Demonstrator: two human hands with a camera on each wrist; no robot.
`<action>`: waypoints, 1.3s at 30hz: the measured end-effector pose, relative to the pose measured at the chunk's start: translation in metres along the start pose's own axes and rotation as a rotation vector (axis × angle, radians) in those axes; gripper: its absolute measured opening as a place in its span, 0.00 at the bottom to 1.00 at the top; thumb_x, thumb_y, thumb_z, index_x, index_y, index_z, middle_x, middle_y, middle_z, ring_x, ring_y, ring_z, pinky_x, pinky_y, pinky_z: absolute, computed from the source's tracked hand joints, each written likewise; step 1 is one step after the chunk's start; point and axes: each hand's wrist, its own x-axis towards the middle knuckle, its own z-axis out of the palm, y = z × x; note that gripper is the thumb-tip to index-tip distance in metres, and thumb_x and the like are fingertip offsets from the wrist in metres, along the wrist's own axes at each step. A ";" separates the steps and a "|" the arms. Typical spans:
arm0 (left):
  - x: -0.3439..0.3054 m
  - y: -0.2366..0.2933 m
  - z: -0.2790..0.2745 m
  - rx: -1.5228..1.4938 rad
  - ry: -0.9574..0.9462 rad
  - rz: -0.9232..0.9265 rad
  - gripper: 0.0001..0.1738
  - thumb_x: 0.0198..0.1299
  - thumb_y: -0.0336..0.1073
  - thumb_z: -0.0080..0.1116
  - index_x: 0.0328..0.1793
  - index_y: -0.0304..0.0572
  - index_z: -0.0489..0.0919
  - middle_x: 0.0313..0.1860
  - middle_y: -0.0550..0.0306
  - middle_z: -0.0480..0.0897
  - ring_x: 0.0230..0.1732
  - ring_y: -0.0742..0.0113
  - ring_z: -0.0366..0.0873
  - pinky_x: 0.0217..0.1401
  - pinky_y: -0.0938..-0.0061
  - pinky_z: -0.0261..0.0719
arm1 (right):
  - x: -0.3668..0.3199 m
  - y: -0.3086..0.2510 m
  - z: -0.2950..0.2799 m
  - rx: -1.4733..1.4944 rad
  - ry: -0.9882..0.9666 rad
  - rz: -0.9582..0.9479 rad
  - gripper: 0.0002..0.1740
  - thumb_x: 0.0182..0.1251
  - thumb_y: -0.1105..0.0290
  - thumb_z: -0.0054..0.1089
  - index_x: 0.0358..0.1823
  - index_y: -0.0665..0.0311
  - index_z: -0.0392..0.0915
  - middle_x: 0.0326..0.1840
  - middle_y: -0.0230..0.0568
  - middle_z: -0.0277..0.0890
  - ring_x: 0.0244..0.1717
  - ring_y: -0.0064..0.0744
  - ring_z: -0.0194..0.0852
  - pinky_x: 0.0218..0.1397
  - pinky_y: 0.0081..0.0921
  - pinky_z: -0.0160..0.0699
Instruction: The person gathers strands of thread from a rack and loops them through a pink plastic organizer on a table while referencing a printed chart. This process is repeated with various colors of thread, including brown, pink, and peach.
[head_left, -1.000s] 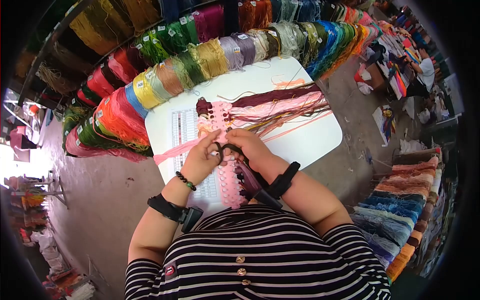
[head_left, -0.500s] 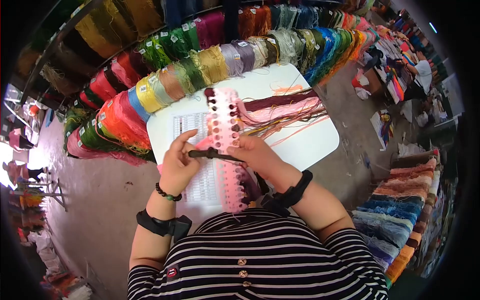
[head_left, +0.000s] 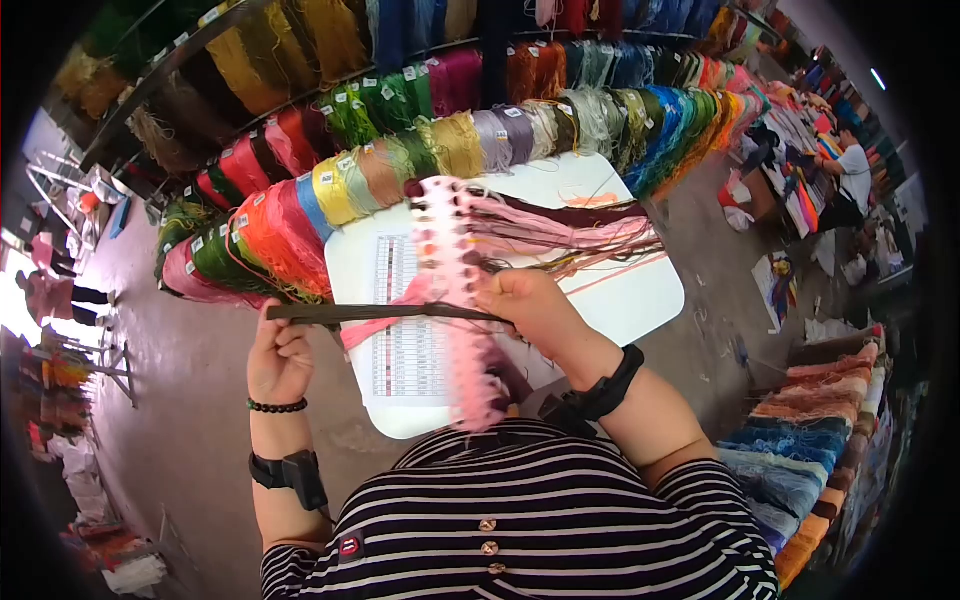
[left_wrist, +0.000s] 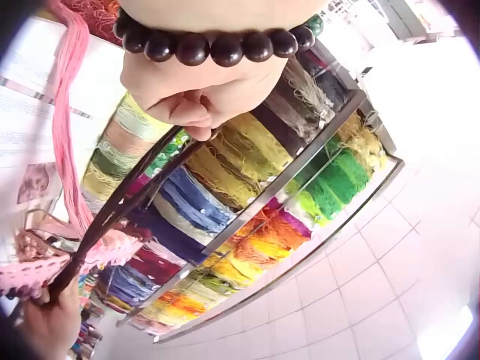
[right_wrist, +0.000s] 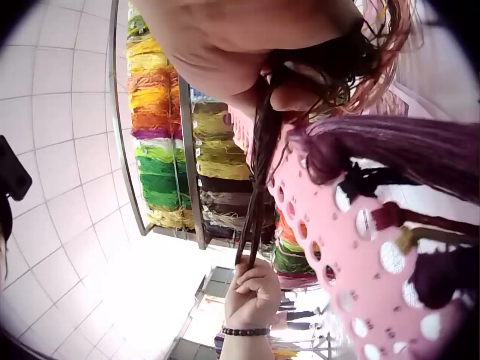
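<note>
A dark brown bundle of embroidery thread (head_left: 375, 312) is stretched taut across a pink thread holder (head_left: 443, 245) with punched holes along its edges. My left hand (head_left: 278, 365), off to the left, pinches the bundle's far end, which forms a loop in the left wrist view. At the holder's right edge my right hand (head_left: 535, 305) grips the other end of the bundle, close against the holder. A knot-like crossing of the dark strands shows near the right fingers. Other bundles hang looped through holes, among them a purple one (right_wrist: 405, 146).
The holder is over a white tabletop (head_left: 630, 290) with a printed chart (head_left: 410, 365). Pink and brown threads (head_left: 560, 235) trail rightward, and a pink skein (head_left: 375, 327) lies left. Racks of colored skeins (head_left: 450, 140) curve behind. Another person (head_left: 850, 170) is at the far right.
My left hand has moved far left, drawing the dark thread bundle out from a small bend to a long straight length. The holder has come up off the tabletop. My right hand stays at its edge.
</note>
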 end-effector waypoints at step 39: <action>-0.107 -0.015 0.148 0.027 -0.607 0.320 0.06 0.71 0.40 0.53 0.49 0.50 0.73 0.27 0.68 0.72 0.24 0.81 0.68 0.24 0.85 0.66 | 0.011 0.002 0.118 0.550 -0.801 0.116 0.15 0.78 0.61 0.46 0.59 0.56 0.71 0.50 0.33 0.78 0.45 0.30 0.80 0.50 0.34 0.84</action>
